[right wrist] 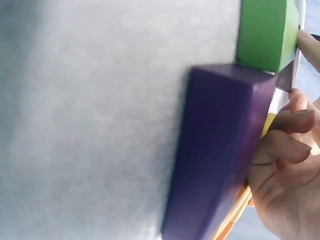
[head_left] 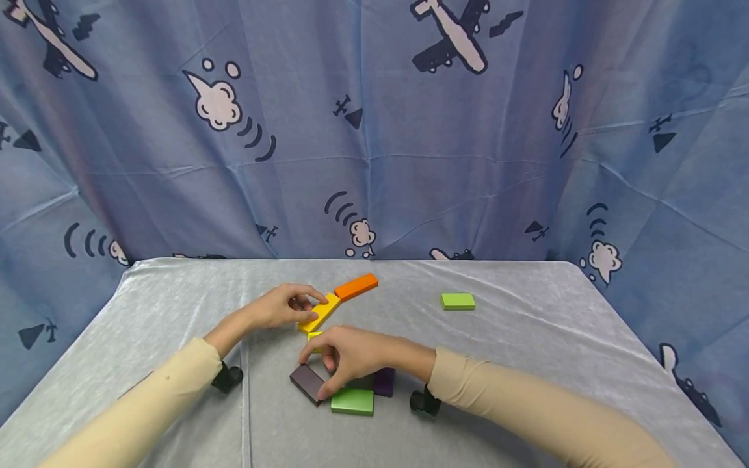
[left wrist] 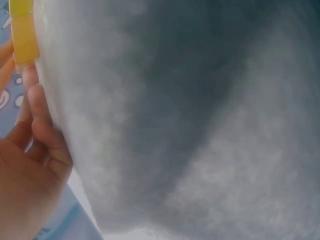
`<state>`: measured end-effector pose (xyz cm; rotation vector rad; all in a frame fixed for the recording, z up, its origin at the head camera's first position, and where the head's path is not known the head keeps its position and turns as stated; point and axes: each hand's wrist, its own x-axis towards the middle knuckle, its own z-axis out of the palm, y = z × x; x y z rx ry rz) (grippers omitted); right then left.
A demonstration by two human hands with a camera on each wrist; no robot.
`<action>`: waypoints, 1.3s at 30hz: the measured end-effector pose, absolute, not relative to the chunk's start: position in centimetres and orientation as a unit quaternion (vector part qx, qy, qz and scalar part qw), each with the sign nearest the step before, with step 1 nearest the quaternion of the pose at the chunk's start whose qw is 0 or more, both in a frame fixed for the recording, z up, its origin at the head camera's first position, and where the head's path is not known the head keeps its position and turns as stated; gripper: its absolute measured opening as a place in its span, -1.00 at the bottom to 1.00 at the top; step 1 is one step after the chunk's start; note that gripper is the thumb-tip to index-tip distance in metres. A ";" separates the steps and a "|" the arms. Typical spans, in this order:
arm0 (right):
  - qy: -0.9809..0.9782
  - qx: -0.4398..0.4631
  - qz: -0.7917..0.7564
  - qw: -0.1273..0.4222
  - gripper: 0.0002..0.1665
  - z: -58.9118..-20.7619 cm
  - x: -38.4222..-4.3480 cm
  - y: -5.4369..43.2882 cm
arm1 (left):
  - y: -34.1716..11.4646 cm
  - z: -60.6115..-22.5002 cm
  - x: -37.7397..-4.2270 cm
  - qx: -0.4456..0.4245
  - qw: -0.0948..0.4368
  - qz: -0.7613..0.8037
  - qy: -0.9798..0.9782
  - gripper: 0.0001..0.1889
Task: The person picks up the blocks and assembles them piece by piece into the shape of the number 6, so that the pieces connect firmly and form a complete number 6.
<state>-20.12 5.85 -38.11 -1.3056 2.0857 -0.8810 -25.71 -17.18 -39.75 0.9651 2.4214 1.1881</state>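
My left hand [head_left: 275,308] pinches a yellow-orange block [head_left: 321,313] between thumb and fingers, on the table. One end of it meets an orange block [head_left: 356,286]; near its other end is a bright yellow block [head_left: 315,336], partly covered by my right hand [head_left: 357,351]. The right thumb and forefinger span a dark brownish-purple block [head_left: 307,382], gripping it at its two ends. Beside it lies a green block [head_left: 352,402]. A purple block [right wrist: 215,150] stands large in the right wrist view, and a dark green one is mostly hidden under the right hand.
Farther back on the right, a lime green block [head_left: 458,301] lies alone on the grey cloth-covered table [head_left: 526,364]. A blue curtain [head_left: 304,195] printed with planes hangs behind the table's far edge and along both sides.
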 end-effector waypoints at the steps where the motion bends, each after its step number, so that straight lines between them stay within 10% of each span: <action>1: 0.770 -0.483 -0.326 0.262 -0.43 -38.1 -20.1 5.9 | -17.2 -39.8 -25.7 0.334 0.138 0.410 0.837 -0.68; 39: 0.773 -0.476 -0.329 0.259 -0.43 -38.4 -20.1 6.3 | -17.0 -39.6 -25.6 0.318 0.140 0.405 0.845 -0.68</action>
